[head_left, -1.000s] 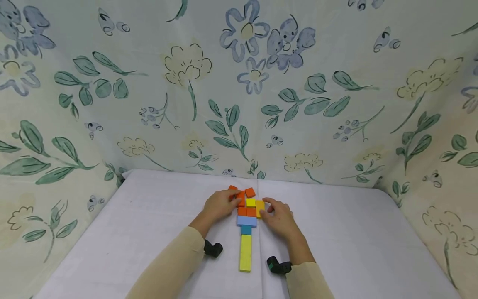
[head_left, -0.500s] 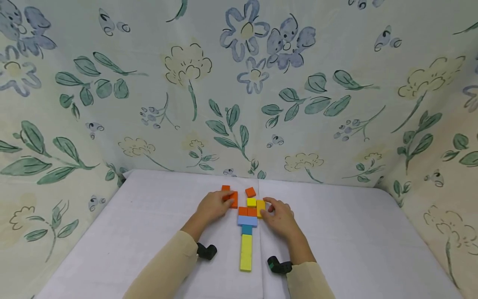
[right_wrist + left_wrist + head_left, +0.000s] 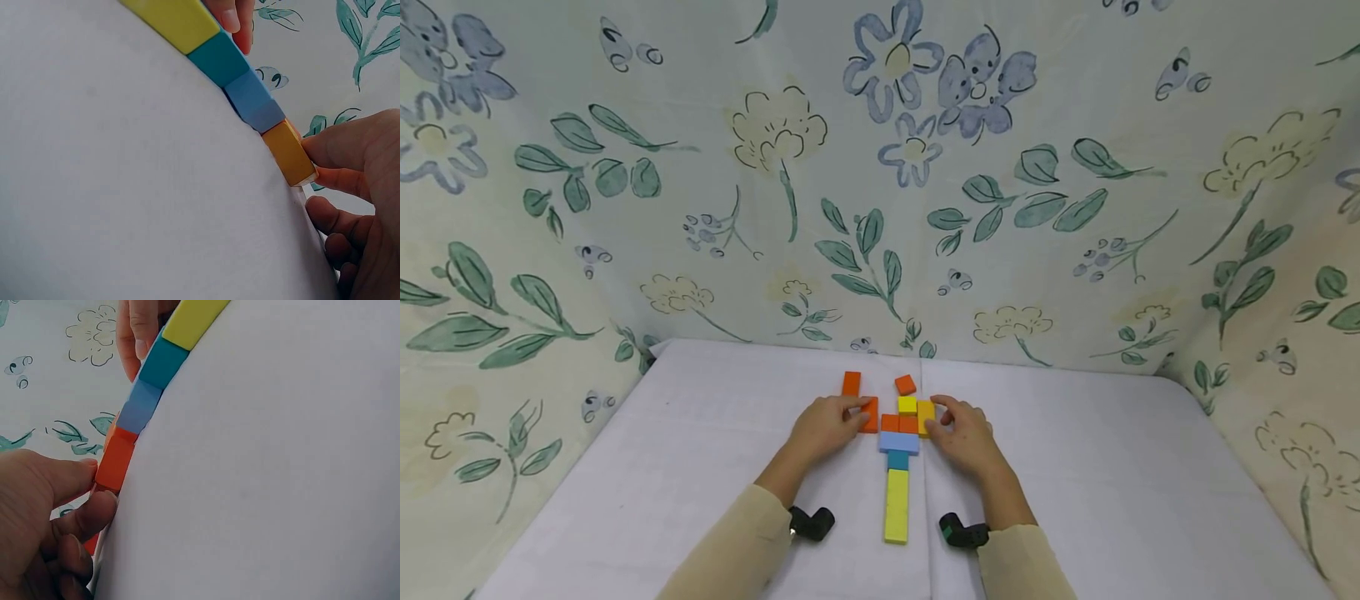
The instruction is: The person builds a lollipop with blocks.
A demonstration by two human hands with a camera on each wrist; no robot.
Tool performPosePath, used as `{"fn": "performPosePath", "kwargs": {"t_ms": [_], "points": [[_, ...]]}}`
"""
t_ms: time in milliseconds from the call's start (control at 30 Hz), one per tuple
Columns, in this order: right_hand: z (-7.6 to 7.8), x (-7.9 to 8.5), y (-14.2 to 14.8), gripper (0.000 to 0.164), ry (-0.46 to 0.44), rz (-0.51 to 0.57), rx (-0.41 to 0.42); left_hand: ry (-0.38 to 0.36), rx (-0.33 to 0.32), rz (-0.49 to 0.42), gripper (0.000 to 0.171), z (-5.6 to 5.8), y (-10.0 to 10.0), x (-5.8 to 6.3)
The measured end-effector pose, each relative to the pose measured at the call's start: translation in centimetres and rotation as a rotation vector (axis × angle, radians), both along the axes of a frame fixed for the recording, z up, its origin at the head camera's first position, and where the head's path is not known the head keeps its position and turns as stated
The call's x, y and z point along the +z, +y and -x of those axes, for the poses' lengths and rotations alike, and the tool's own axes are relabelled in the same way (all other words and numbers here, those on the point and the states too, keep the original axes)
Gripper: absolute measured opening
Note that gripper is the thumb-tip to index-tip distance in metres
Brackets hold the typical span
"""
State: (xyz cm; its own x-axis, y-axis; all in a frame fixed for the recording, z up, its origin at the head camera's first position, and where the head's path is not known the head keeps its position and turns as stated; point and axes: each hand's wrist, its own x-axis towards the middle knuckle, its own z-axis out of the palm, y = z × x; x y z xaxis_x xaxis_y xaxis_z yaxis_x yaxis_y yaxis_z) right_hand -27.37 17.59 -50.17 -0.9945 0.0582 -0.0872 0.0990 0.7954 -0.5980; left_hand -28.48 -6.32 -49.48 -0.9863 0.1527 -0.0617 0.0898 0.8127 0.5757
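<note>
In the head view my left hand point(image 3: 823, 429) pinches an orange-red rectangular block point(image 3: 870, 415) by its ends, just left of the row of blocks. The thumb and forefinger also show round this block point(image 3: 117, 459) in the left wrist view. My right hand point(image 3: 964, 433) holds an amber block point(image 3: 927, 419) between thumb and forefinger, against the row's right side. Between the hands lie a small yellow block point(image 3: 907, 406) and two orange-red squares point(image 3: 891, 423). Below them run a light blue block point(image 3: 898, 442), a teal block point(image 3: 898, 460) and a long yellow-green block point(image 3: 897, 507).
Another orange-red block point(image 3: 851, 383) lies beyond my left fingers, and a tilted orange-red square point(image 3: 906, 385) lies above the small yellow block. A white cloth point(image 3: 1075, 467) covers the table. Behind it hangs a flower-patterned curtain point(image 3: 880, 208).
My left hand has moved left and then slightly toward me with its orange-red block, leaving a gap beside the row. The far orange-red block has shifted left. My right hand has stayed in place.
</note>
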Motion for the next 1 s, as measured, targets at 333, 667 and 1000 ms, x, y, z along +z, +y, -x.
{"fn": "performPosePath", "kwargs": {"t_ms": [333,667,1000], "points": [[0.1,-0.1,0.3,0.053,0.010,-0.009,0.010,0.075,0.005,0.007,0.037,-0.8,0.8,-1.0],[0.1,0.0,0.2,0.051,0.020,-0.008,0.021,0.083,0.010,0.043,0.037,-0.9,0.9,-1.0],[0.1,-0.3,0.1,0.051,0.017,-0.005,0.013,0.120,0.022,0.064,0.037,-1.2,0.9,-1.4]]}}
